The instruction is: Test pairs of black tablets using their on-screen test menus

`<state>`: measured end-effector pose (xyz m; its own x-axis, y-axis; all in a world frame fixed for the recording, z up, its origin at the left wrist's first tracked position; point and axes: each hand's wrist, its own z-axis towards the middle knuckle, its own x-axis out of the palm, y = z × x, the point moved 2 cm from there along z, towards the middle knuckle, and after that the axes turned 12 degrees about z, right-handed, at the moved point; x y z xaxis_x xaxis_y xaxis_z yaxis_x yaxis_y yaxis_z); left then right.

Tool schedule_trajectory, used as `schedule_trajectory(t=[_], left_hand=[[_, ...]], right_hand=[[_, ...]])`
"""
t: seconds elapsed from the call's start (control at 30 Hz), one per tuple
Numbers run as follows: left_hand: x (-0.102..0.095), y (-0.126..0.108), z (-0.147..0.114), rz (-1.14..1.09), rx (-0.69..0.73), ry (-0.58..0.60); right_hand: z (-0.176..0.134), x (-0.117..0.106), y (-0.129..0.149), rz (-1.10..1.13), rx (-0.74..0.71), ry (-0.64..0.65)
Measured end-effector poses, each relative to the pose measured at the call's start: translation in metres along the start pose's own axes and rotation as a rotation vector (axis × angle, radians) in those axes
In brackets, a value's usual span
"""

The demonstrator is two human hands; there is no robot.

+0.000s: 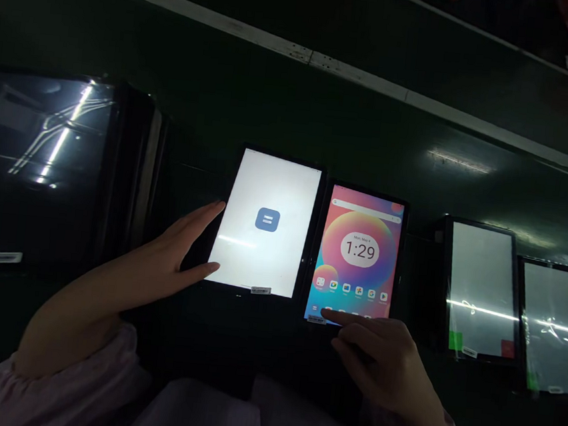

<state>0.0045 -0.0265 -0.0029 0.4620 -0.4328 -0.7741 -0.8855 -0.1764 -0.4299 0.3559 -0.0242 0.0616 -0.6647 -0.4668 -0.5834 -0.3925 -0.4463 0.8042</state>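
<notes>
- Dim light falls on a dark green counter point(255, 96), with a pale strip point(231, 29) running across it beyond the hands; streaks of reflected light suggest lamps overhead.
- Two tablets lie face up, side by side, in front of the person: a white-screened tablet point(259, 257) with a blue icon at its middle, and a colourful tablet point(361, 250) whose home screen reads 1:29. They probably lie flat and close together so both screens can be seen and reached at once.
- The left hand point(180, 250) is spread, thumb at the white-screened tablet's lower left corner and fingertips at its left edge. Its fingers are wide apart and grip nothing; this looks like light steadying from the side, which leaves most of the display uncovered.
- The right hand point(386, 350) stretches its index finger over the lower left of the colourful tablet, beside a small label point(316, 320). Its other fingers are half curled, with nothing visible in their hold. Pointing this way suits a small icon; whether the fingertip presses the glass, I cannot tell.
- Well apart on the right, two more lit tablets point(482, 286) lie side by side. Left of the left hand are glossy black panels point(33, 209), perhaps stacked to save room.
</notes>
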Motion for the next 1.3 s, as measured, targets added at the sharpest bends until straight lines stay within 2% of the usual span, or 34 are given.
schedule_trajectory(t=[0.4,0.67,0.87,0.93,1.1,1.3], left_hand=[[-0.007,-0.008,0.002,-0.061,0.013,-0.019],[-0.012,-0.012,0.002,-0.174,-0.134,-0.054],[-0.012,-0.014,0.004,-0.219,-0.143,-0.091],[-0.012,-0.012,0.004,-0.251,-0.128,-0.133],[-0.017,-0.013,0.001,-0.338,-0.052,-0.336],[-0.02,-0.017,0.001,-0.404,-0.088,-0.375]], right_hand=[[0.0,0.003,-0.001,0.039,-0.006,0.029],[0.0,0.003,-0.001,0.048,0.0,0.046],[-0.002,0.009,-0.002,-0.036,-0.005,0.06],[-0.002,0.008,-0.001,-0.023,-0.01,0.06],[-0.002,0.005,0.0,0.006,-0.02,0.04],[-0.002,0.007,-0.001,0.001,-0.013,0.048]])
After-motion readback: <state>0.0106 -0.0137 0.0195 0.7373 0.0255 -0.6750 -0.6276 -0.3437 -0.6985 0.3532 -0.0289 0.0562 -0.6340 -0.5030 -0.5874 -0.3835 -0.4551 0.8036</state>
